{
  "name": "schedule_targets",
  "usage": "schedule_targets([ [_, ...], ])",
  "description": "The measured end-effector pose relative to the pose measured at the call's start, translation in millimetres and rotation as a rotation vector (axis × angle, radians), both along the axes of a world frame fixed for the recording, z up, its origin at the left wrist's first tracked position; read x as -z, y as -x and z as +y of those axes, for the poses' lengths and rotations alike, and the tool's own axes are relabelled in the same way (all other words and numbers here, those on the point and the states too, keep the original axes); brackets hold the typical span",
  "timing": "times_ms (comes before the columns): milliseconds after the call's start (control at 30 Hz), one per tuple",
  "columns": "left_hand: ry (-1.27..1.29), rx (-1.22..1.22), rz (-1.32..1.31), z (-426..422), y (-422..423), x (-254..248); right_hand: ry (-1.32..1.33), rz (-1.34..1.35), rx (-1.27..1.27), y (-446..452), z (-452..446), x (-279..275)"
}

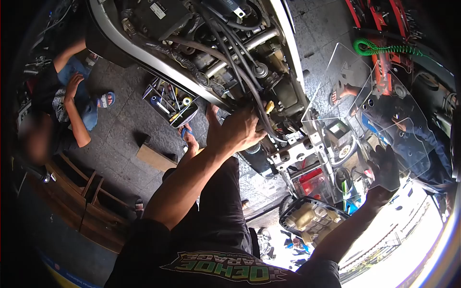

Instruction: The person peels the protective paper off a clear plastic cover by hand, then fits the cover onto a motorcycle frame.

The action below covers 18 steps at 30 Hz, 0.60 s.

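Note:
My left hand reaches into the motorcycle frame, its fingers curled beside a black hose. A small yellowish piece shows next to the fingertips; what the fingers grip is hidden. At the right, my right hand looks dark against bright light, its fingers raised and apart. It overlaps the lower part of a clear curved panel, and whether the two touch is unclear. Cables and the engine area lie just right of my left hand.
A tool tray and a wooden block are on the floor. A seated person is at the left. Wooden furniture stands lower left. A red stand and a green coiled hose are upper right.

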State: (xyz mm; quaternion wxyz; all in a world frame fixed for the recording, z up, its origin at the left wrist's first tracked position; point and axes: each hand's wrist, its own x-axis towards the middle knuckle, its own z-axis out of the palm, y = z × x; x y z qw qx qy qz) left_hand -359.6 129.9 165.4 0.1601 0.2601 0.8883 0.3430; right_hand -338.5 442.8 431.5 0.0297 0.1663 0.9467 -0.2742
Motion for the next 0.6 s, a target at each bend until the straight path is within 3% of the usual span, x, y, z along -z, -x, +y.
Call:
schedule_targets([
  [100, 0.022, -0.022, -0.104, 0, -8, -7, -0.102, 0.079, -0.163, 4, 4, 7],
  [167, 0.115, -0.046, -0.175, 0, -15, -21, 0.145, 0.054, 0.036, 10, -4, 11],
  [267, 0.033, -0.128, -0.231, 7, -29, -16, 0.358, 0.100, -0.041, 25, -20, 18],
  [300, -0.141, -0.181, -0.220, 9, -31, -12, 0.360, 0.101, -0.043, 28, -21, 21],
  [400, 0.072, -0.193, 0.117, 3, -35, -40, 0.184, -0.009, -0.134, 41, -19, 25],
  [433, -0.005, -0.286, -0.017, 7, -47, -30, 0.052, -0.052, -0.188, 46, -18, 24],
  [467, -0.084, -0.375, -0.152, 9, -44, -32, 0.091, -0.034, -0.140, 48, -20, 24],
  [567, 0.039, -0.327, -0.191, 15, -35, -42, 0.074, 0.004, -0.191, 45, -14, 25],
  [600, 0.006, -0.364, -0.264, 16, -32, -44, 0.199, 0.017, -0.096, 44, -14, 26],
])
